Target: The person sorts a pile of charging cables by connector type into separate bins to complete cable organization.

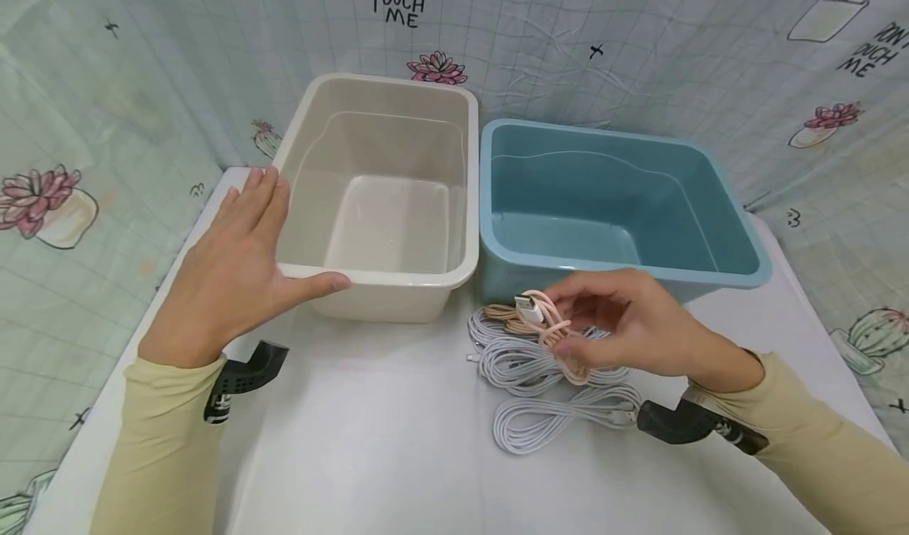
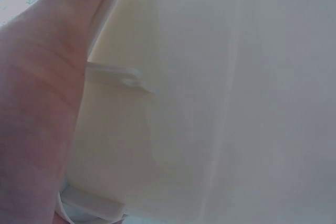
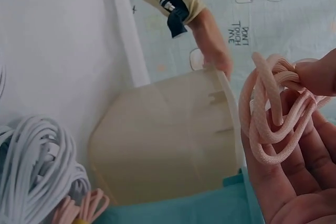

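Observation:
My right hand (image 1: pixel 639 322) pinches a coiled pink USB cable (image 1: pixel 545 316) between thumb and fingers, in front of the blue-green bin. Its plug points up and left in the head view; in the right wrist view the loops hang over the fingers. My left hand (image 1: pixel 241 263) rests on the near left corner of the beige bin (image 1: pixel 369 277), fingers straight along the rim and thumb along the front edge. Below the right hand lie coiled white cables (image 1: pixel 521 365) and a tan-pink one (image 1: pixel 506 314), partly covered by the hand.
The blue-green bin (image 1: pixel 589 265) stands right of the beige one, rims close together. Both interiors show bare floors. One more white cable coil (image 1: pixel 529 428) lies nearest me on the white table (image 1: pixel 369 440). Patterned cloth (image 1: pixel 540 38) hangs behind and at both sides.

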### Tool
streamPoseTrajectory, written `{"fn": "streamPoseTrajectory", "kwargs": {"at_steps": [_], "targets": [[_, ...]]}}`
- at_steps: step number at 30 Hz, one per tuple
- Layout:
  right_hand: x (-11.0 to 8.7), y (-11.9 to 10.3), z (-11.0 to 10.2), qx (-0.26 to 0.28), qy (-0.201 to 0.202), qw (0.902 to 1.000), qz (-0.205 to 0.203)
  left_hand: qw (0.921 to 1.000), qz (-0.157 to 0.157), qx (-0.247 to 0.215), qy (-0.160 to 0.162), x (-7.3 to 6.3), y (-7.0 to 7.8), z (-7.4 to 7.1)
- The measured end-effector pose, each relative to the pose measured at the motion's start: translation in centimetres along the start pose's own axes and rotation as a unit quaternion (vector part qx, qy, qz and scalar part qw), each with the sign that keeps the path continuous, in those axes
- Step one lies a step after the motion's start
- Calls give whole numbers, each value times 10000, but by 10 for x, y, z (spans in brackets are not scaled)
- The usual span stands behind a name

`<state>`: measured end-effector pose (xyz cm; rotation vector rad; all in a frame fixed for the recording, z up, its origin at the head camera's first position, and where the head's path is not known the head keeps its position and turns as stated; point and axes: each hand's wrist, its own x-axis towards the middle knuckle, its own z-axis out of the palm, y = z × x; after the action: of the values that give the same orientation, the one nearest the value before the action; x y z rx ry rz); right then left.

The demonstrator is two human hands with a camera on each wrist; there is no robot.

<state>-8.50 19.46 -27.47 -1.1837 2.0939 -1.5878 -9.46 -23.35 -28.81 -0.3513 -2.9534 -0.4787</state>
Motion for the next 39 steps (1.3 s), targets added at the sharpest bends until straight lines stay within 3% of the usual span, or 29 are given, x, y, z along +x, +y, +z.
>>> {"fn": "streamPoseTrajectory", "kwargs": {"at_steps": [5, 11, 27, 39], "targets": [[8, -9, -6, 219, 65, 9997, -91, 10000, 19, -32, 45, 0, 0, 0], [18, -16, -13, 292, 424, 9986, -113, 9999, 42, -52, 89, -1, 1, 0], [60, -44, -23, -159, 966, 9928, 696, 9999, 38, 10, 94, 1, 1, 0], [94, -46, -30, -199, 1115, 9904, 791, 10000, 13, 8, 54, 1, 2, 0]]}}
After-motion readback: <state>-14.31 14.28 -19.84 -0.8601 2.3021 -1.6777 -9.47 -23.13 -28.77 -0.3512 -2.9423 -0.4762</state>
